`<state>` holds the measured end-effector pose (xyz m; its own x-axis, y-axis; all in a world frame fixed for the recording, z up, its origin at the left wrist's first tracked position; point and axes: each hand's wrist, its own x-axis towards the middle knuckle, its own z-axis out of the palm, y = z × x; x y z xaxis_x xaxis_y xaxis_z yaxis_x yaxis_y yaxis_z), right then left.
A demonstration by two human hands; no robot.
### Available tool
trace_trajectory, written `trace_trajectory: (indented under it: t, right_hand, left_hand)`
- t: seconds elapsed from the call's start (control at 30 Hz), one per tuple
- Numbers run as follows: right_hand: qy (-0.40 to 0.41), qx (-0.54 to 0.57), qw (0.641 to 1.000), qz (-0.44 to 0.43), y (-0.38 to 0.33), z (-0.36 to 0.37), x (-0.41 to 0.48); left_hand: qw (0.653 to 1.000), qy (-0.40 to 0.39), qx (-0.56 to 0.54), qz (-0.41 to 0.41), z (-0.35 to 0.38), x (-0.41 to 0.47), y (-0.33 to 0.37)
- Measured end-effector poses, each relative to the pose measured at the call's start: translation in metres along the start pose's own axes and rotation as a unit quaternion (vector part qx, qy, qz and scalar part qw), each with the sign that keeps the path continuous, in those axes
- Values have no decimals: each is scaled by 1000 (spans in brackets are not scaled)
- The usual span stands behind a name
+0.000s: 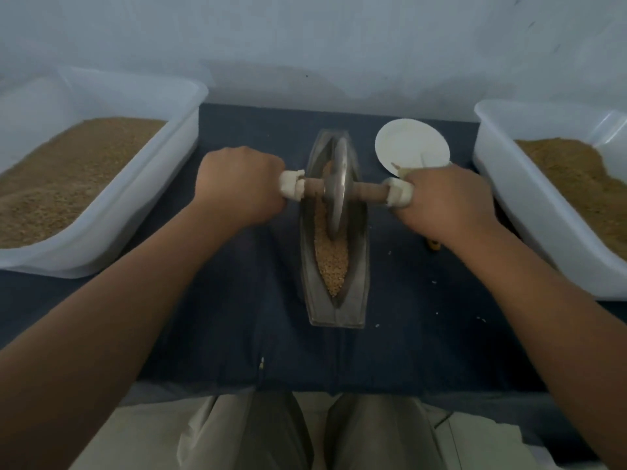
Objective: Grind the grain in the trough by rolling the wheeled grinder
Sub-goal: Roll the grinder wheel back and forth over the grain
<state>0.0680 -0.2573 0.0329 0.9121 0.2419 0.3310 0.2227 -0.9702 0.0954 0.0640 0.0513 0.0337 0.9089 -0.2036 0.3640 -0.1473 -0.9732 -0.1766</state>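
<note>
We're facing a pale, bare wall [339, 35], and below it a tabletop [424, 334] under dark blue cloth. Two big white tubs flank us, the left tub [142, 205] and the right tub [529, 232]. Both are heaped with tan grain or meal and sit within easy reach; we'd guess one is supply and one is catch bin, but we can't tell which.

Dead centre, lying lengthways toward us, is the narrow boat-shaped trough [339, 310], so the stroke runs straight out from the body. The wheeled grinder [337, 184] stands upright in it, with the wheel's edge down in the groove about midway and the axle crossing above both rims.

Our left hand [241, 184] and right hand [448, 201] each wrap a white-capped end of that axle, fingers [273, 184] clenched round the grips. That even hold likely stops the wheel tipping. A small white plate [412, 147] sits just beyond the right hand.

The grain [332, 262] lies along the groove, heaped in the near half, and it looks coarse, so we reckon there's plenty of rolling ahead.
</note>
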Motion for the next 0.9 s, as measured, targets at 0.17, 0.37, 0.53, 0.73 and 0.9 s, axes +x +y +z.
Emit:
trace_trajectory:
  t: [0.17,0.37,0.53,0.73,0.9]
  right_hand:
    - [-22,15,999,33,-1,3,35]
    - [-66,25,996,-50,4,-25,-36]
    - [-1,-3,999,-32,-2,-15,-31]
    - [12,17,999,46,-2,6,34]
    - [-36,17,999,5,1,-7,-15]
  left_hand:
    - [1000,-15,-21,-8,-6,30,3]
    - [998,20,9,65,-16,-42,-7]
    - [998,30,-20,43,-2,-34,-9]
    - [999,-26,-39,-8,2,42,-1]
    - [998,-6,1,63,-12,-4,-5]
